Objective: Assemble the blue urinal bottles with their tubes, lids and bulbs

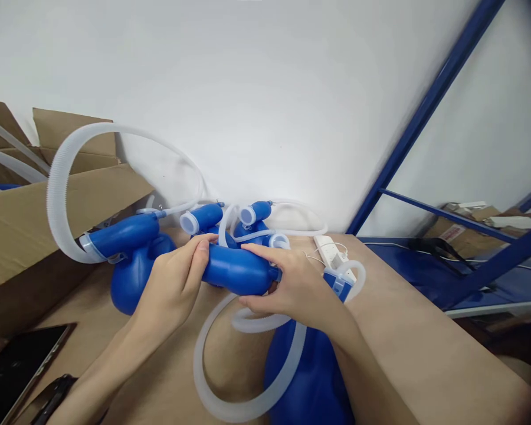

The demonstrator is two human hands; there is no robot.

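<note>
My left hand (172,289) and my right hand (292,286) are both closed round the blue plastic neck (236,268) of a blue container (307,378) that sits low in front of me. A white ribbed hose (230,401) loops from that neck down and back round beneath my hands. More blue containers of the same kind (130,260) lie just behind on the brown cardboard surface (402,330), each with its own hose; one long hose (62,177) arches up to the left.
An open cardboard box (35,224) stands at the left. A dark tablet (17,366) and a black object lie at the lower left. A white power strip (330,248) sits behind the containers. Blue shelf struts (425,106) and more boxes are at the right.
</note>
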